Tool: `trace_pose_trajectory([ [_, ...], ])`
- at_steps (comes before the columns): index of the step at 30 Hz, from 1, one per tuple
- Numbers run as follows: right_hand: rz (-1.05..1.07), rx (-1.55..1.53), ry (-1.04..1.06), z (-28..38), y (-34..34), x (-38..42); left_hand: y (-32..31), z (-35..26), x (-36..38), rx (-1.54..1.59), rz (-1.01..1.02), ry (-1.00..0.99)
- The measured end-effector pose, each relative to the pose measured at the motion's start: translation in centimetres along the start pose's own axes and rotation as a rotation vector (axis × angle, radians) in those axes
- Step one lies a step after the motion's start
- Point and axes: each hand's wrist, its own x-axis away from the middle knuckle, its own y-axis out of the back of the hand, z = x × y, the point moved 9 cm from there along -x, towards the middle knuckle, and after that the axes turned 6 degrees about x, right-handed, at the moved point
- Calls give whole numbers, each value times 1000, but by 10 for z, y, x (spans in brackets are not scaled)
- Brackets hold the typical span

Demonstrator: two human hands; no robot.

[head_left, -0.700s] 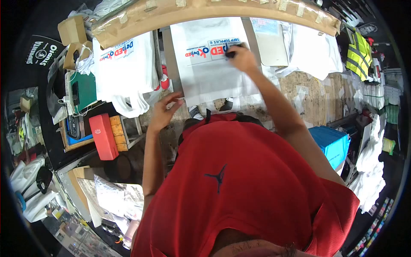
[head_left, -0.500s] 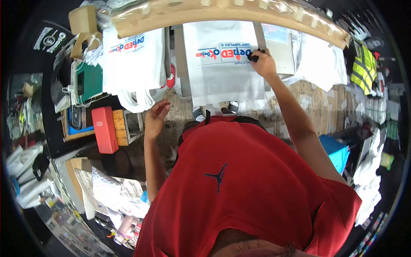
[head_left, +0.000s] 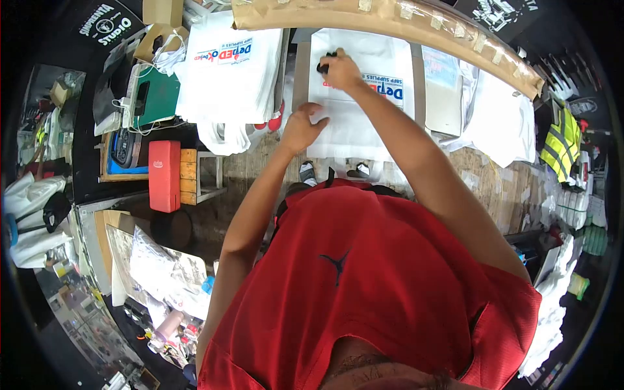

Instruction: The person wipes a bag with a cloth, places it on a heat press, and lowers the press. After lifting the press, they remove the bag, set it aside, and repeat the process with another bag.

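A white bag (head_left: pixel 354 133) lies flat in front of me on a grey board (head_left: pixel 300 78), with blue and red lettering printed across it. My right hand (head_left: pixel 341 70) is closed around a small black object (head_left: pixel 322 67) whose kind I cannot tell, and it covers the left part of the lettering. Near the bag's lower left edge is my left hand (head_left: pixel 304 129), thumb and fingers apart, holding nothing. To its left rests a stack of white bags (head_left: pixel 218 91) with the same print, handles hanging toward me.
A long cardboard piece (head_left: pixel 390 19) spans the far side. White sheets (head_left: pixel 504 120) lie to the right, with a yellow safety vest (head_left: pixel 560 140) hanging beyond. At left are a green board (head_left: pixel 159 97), a red box (head_left: pixel 164 175) and a wooden stool (head_left: pixel 188 175).
My right hand has moved left across the print with the black object. My left hand has come up and right to the bag's edge. The whole view has shifted slightly.
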Motion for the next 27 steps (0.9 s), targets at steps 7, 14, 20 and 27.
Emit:
trace_pose_trajectory([
  [7,-22,-131,-16,32,17,62,3,22,-22,-215,-177,108],
  [14,-398,20,-283,-95,64,77,-1,30,-28,-158,-137,210],
  [20,-434,187,-389,-124,93,146,-1,62,-33,283,-263,394],
  [27,-155,-41,-45,36,38,105,-6,77,-43,239,-272,118],
])
